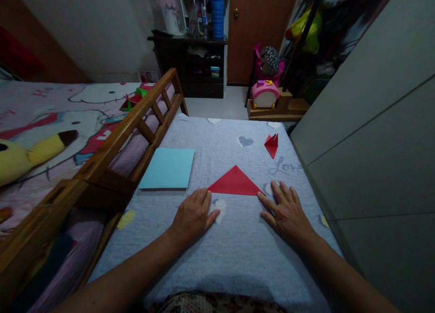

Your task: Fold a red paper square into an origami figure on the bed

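Observation:
A red sheet of paper folded into a triangle (236, 182) lies flat on the bed, its point away from me and its long edge towards me. At its left corner rest the fingertips of my left hand (193, 214), fingers stretched out and thumb apart. My right hand (287, 213) lies spread on the sheet, its index fingertip touching the triangle's right corner. Neither hand grips anything. Left of the triangle sits a stack of light blue square paper (168, 168). Farther off to the right is a small folded red paper figure (272, 145).
A wooden bed rail (118, 136) runs along the left, with a second bed and a yellow plush toy (30, 156) beyond it. A pale cabinet (380, 136) borders the right side. A dark shelf (190, 68) and a pink toy case (265, 95) stand past the bed's far end.

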`<action>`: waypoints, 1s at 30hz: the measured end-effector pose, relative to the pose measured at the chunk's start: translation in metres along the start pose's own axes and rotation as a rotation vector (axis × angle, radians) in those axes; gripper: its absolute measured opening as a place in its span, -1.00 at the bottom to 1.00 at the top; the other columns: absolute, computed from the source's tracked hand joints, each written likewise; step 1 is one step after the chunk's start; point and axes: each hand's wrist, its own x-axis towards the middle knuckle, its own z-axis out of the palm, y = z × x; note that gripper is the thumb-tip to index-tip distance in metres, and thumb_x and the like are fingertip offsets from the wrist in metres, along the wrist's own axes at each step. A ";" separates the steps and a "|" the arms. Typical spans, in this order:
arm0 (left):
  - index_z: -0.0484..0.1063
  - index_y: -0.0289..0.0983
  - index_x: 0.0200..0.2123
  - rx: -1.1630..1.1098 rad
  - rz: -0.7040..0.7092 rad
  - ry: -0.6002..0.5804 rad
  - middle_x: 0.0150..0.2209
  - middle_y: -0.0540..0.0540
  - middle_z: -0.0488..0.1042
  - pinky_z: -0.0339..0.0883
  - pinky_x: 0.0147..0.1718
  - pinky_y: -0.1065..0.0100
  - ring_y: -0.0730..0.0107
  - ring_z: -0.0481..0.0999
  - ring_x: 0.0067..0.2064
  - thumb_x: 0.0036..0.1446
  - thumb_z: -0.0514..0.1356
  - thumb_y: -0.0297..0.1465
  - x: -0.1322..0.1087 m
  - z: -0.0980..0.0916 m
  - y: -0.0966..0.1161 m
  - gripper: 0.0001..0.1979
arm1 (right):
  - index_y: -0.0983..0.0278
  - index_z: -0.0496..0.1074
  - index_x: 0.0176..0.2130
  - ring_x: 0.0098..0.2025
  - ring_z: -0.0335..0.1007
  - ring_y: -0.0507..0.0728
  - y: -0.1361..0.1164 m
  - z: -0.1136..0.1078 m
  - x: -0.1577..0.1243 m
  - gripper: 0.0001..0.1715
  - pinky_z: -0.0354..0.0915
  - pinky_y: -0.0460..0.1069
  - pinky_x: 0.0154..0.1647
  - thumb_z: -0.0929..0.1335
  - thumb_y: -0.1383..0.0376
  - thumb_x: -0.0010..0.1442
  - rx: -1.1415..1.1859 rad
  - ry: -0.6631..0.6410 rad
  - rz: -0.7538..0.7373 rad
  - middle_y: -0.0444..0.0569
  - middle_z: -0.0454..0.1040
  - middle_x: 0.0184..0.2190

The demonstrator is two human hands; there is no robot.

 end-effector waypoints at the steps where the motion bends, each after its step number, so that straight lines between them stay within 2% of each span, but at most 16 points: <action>1: 0.36 -0.40 0.00 -0.001 0.003 0.003 -0.03 -0.33 0.46 0.44 -0.01 0.07 0.02 0.45 0.02 0.24 0.20 -0.26 0.000 0.000 0.000 -0.63 | 0.01 0.33 0.25 0.40 -0.08 0.53 0.002 0.001 -0.002 -0.41 0.00 0.45 0.27 0.38 0.09 0.26 -0.002 0.003 0.004 0.14 0.10 0.39; 9: 0.35 -0.35 -0.01 -0.019 -0.007 0.043 -0.05 -0.31 0.46 0.44 -0.02 0.06 0.03 0.45 0.02 0.25 0.16 -0.29 -0.001 0.000 0.000 -0.68 | -0.01 0.35 0.23 0.39 -0.05 0.50 0.016 0.002 -0.012 -0.44 -0.01 0.43 0.28 0.37 0.09 0.25 -0.005 0.025 0.037 0.04 0.16 0.37; 12: 0.36 -0.36 -0.01 -0.013 -0.015 0.029 -0.04 -0.31 0.46 0.44 -0.03 0.09 0.04 0.44 0.02 0.24 0.16 -0.29 -0.002 0.000 -0.001 -0.68 | 0.07 0.47 0.11 0.38 -0.05 0.47 0.017 -0.007 -0.012 -0.57 -0.03 0.42 0.29 0.35 0.12 0.27 -0.009 0.062 0.052 0.06 0.20 0.34; 15: 0.36 -0.37 0.03 0.007 -0.025 0.029 -0.01 -0.32 0.44 0.42 -0.04 0.09 0.02 0.42 0.04 0.25 0.15 -0.28 -0.001 -0.001 -0.001 -0.65 | 0.21 0.57 -0.12 0.30 0.08 0.43 0.004 -0.018 -0.004 -0.71 0.06 0.35 0.26 0.31 0.18 0.31 0.043 0.161 0.043 0.14 0.29 0.26; 18: 0.29 -0.38 0.16 0.045 -0.006 0.055 0.07 -0.34 0.41 0.37 0.00 0.06 -0.01 0.38 0.09 0.27 0.15 -0.27 0.003 -0.001 0.003 -0.53 | 0.31 0.53 -0.05 0.10 0.27 0.31 -0.024 -0.024 0.015 -0.68 0.19 0.21 0.17 0.26 0.27 0.33 0.190 0.230 -0.035 0.19 0.44 0.07; 21: 0.26 -0.32 0.22 0.044 0.057 0.013 0.11 -0.29 0.40 0.34 0.00 0.09 0.02 0.37 0.11 0.28 0.14 -0.24 0.009 0.001 0.011 -0.51 | 0.32 0.45 0.07 -0.02 0.30 0.23 -0.057 -0.023 0.039 -0.62 0.25 0.10 0.06 0.23 0.36 0.33 0.321 0.101 -0.154 0.13 0.46 -0.03; 24: 0.30 -0.31 0.19 0.050 0.081 -0.041 0.09 -0.25 0.42 0.32 -0.02 0.09 0.04 0.37 0.08 0.30 0.13 -0.22 0.013 0.003 0.015 -0.53 | 0.32 0.36 0.17 -0.08 0.28 0.23 -0.080 -0.019 0.057 -0.54 0.24 0.09 -0.03 0.25 0.35 0.31 0.303 -0.018 -0.176 0.13 0.44 -0.07; 30: 0.38 -0.34 0.10 0.072 0.027 -0.094 -0.03 -0.23 0.48 0.30 -0.09 0.09 0.05 0.40 -0.03 0.28 0.16 -0.19 0.006 -0.007 0.009 -0.56 | 0.14 0.35 0.18 -0.12 0.25 0.25 -0.091 -0.019 0.066 -0.56 0.17 0.10 -0.12 0.25 0.25 0.34 0.212 -0.100 -0.132 0.08 0.41 -0.11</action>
